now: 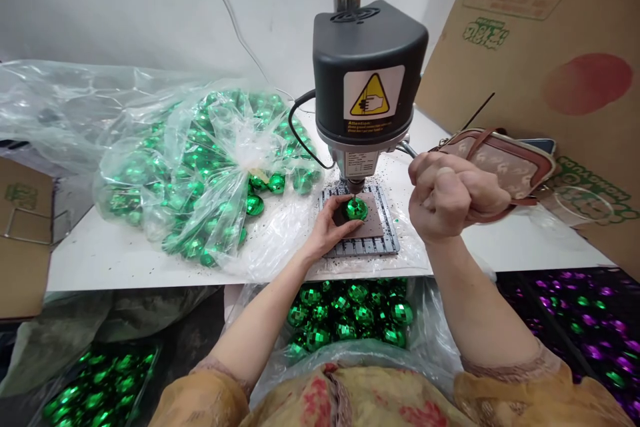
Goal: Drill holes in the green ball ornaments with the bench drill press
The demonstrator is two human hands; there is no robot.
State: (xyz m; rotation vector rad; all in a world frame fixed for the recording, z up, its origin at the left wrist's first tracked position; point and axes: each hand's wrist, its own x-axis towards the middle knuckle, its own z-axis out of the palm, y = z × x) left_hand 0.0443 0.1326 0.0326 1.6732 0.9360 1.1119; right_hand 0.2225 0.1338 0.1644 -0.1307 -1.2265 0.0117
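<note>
Under the chuck of a black drill press (370, 73), my left hand (333, 223) grips a shiny green faceted ball (357, 209) between thumb and fingers. The ball rests on a brown board (375, 223) laid over the grey slotted base plate (393, 243). The drill's tip meets the top of the ball, or nearly so; I cannot tell which. My right hand (453, 193) is closed in a fist around the drill press's lever (407, 149), whose grip end is hidden by the fingers.
A clear plastic bag (200, 167) of green balls lies left on the white table (135, 260). More green balls (350, 313) fill a plastic-lined container at my lap. A handbag (510, 163) and cardboard box (530, 27) stand right. Purple and green balls (590, 320) sit below.
</note>
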